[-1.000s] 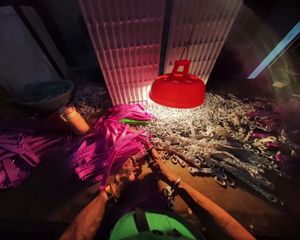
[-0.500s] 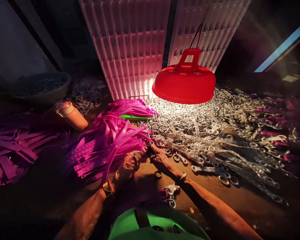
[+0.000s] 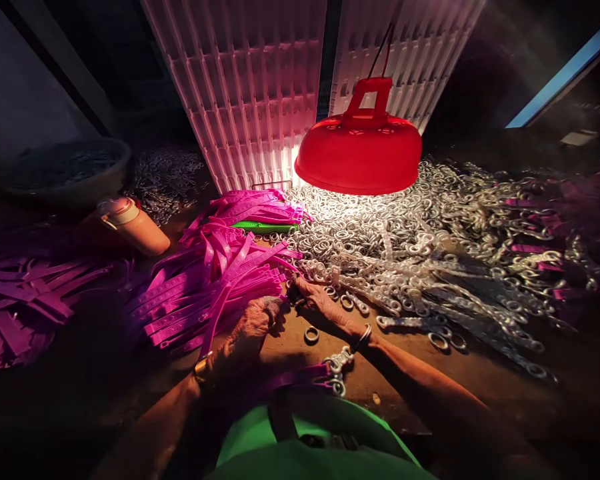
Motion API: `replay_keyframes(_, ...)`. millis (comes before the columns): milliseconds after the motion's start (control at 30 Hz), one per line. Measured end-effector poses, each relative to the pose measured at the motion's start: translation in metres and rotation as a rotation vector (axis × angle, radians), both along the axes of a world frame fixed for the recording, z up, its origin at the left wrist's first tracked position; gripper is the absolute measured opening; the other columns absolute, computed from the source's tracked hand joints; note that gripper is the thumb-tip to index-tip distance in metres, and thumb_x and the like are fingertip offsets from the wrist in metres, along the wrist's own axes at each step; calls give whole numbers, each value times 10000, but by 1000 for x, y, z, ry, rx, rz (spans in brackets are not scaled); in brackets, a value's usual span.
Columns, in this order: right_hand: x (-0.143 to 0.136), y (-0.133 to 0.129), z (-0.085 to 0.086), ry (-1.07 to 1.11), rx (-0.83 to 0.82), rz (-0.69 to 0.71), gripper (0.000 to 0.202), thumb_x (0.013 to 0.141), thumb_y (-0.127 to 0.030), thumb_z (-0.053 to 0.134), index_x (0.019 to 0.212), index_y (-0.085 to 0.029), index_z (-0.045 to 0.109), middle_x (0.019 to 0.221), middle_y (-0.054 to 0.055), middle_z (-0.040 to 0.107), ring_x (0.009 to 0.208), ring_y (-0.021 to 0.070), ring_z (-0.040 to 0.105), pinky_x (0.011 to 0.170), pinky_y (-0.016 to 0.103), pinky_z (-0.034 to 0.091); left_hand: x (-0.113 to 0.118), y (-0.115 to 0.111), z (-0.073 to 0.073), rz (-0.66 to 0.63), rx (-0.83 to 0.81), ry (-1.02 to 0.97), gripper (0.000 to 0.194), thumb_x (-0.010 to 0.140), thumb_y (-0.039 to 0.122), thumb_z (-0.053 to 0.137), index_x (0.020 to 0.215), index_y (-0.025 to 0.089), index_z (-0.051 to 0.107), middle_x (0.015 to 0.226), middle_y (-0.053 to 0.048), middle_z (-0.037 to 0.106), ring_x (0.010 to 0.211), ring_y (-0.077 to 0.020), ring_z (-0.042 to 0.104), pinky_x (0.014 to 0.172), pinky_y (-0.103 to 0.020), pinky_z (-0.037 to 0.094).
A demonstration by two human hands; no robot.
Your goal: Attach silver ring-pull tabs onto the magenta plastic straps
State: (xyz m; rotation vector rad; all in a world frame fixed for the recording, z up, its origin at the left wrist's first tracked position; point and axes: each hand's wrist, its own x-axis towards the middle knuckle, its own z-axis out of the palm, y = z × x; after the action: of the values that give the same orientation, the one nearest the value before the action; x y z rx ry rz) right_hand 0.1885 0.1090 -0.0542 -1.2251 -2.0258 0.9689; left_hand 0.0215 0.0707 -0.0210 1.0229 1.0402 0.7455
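Observation:
My left hand [image 3: 260,319] is closed, its fingertips pinched together beside the front edge of a heap of magenta straps [image 3: 185,320]. One long strap [image 3: 219,307] curves down along that hand toward the wrist. What the fingers hold, if anything, is too dark to make out. Just to the right, my right hand [image 3: 317,303] is closed too, with its fingertips almost meeting the left ones. Its grip is in shadow, and I cannot make out what is in it. A loose metal ring [image 3: 311,335] lies on the table below the two hands.
A red lamp [image 3: 360,157] hangs over a wide pile of metal rings and links [image 3: 350,230]. Translucent strips [image 3: 460,293] with rings spread to the right. Straps with ring ends [image 3: 300,379] lie near my lap. An orange bottle [image 3: 143,230] and more straps [image 3: 25,300] are left.
My hands stay close together, with a slightly wider gap between the fingertips. The loose ring below them now shows whole. The whole view has shifted a little.

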Motion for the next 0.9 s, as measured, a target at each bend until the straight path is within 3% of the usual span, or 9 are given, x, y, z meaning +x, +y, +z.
replay_keyframes(100, 3, -15, 9, 23, 90, 50, 127, 803, -141, 381, 859, -179, 487, 723, 10, 529, 624, 121, 441, 589, 240, 379, -6, 4, 1, -51, -22, -7, 241, 665, 367, 574, 685, 143, 484, 552, 48, 362, 466, -52, 261, 446, -232, 158)
replay_keyframes(200, 5, -39, 25, -38, 132, 132, 171, 813, -192, 482, 982, -167, 493, 787, 34, 583, 650, 126, 482, 587, 234, 388, -11, 1, 8, -100, -103, -23, 360, 635, 472, 629, 714, 146, 501, 487, 92, 266, 421, -38, 155, 415, -233, 84)
replay_keyframes(367, 6, -91, 47, -176, -2, 208, 193, 877, -199, 474, 1050, -147, 408, 598, -41, 504, 461, 73, 350, 452, 213, 221, -16, -14, 25, -268, -257, 131, 371, 659, 485, 658, 628, 157, 487, 436, 95, 247, 388, -34, 158, 395, -244, 72)
replay_keyframes(500, 11, -121, 51, -256, -9, 258, 190, 858, -160, 459, 1031, -153, 382, 644, -13, 539, 476, 82, 355, 467, 234, 199, -19, -33, 22, -430, -226, 138, 385, 752, 481, 621, 619, 142, 495, 473, 73, 280, 425, -42, 202, 414, -246, 106)
replay_keyframes(567, 13, -129, 48, -232, -17, 260, 236, 846, -212, 482, 1046, -150, 375, 641, -7, 549, 484, 95, 372, 466, 238, 211, -19, -45, 19, -471, -238, 109, 448, 720, 531, 644, 588, 132, 490, 499, 50, 338, 454, -48, 265, 431, -240, 146)
replay_keyframes(667, 14, -133, 41, -125, -7, 218, 319, 860, -292, 485, 1112, -138, 366, 658, 11, 580, 484, 106, 408, 458, 234, 255, -18, -62, 15, -453, -432, 20, 491, 651, 558, 698, 561, 133, 469, 515, 25, 394, 465, -67, 337, 446, -243, 193)
replay_keyframes(733, 14, -131, 36, -15, 6, 230, 388, 881, -310, 480, 1193, -128, 341, 718, 37, 611, 514, 111, 458, 480, 227, 322, -17, -69, 15, -395, -546, -37, 458, 680, 527, 694, 597, 130, 482, 525, 24, 398, 467, -72, 353, 452, -241, 206)
replay_keyframes(833, 13, -126, 32, 183, -7, 285, 409, 931, -327, 430, 1272, -128, 322, 777, 52, 628, 571, 109, 503, 556, 225, 413, -18, -72, 12, -281, -569, -108, 384, 714, 437, 700, 624, 121, 501, 532, 33, 391, 466, -63, 350, 453, -227, 213)
replay_keyframes(900, 14, -125, 33, 244, -51, 309, 336, 942, -318, 416, 1223, -133, 404, 803, 61, 627, 611, 113, 517, 598, 232, 441, -18, -72, 8, -227, -576, -171, 354, 709, 386, 712, 605, 117, 507, 529, 31, 403, 464, -64, 366, 450, -220, 234)
